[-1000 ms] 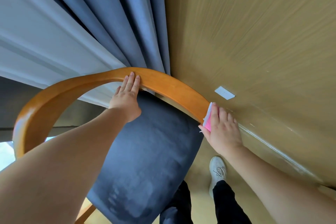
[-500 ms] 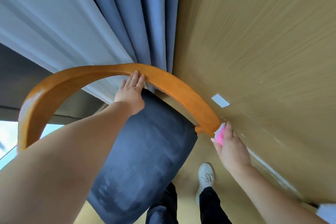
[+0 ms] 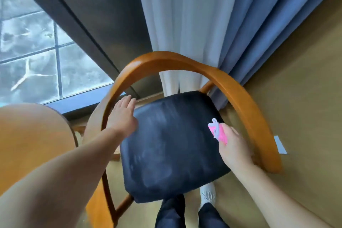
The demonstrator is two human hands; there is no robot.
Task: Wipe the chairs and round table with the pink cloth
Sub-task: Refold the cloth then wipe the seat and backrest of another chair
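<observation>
The fingers (image 3: pixel 229 129) of the right hand (image 3: pixel 235 149) are curled round the pink cloth (image 3: pixel 219 135), which bunches out past them with a pale edge showing. The cloth is over the right edge of the seat (image 3: pixel 170 144); whether it touches the fabric cannot be told. The left hand (image 3: pixel 123 116) has its fingers (image 3: pixel 126 102) straight and together, holding nothing. It is at the left rear corner of the seat, just inside the rail (image 3: pixel 185 59); contact with the wood is unclear.

The seat is dark and padded, streaked with paler marks. The rail bends round the seat from left, behind, to right. Left of the seat is the bench (image 3: pixel 27 144), blurred. Behind the seat hang a white curtain (image 3: pixel 175 24) and a blue curtain (image 3: pixel 259 24), with a window (image 3: pixel 27 42) further left. In front of the seat is a white shoe (image 3: pixel 207 195) on the floor (image 3: pixel 305 98).
</observation>
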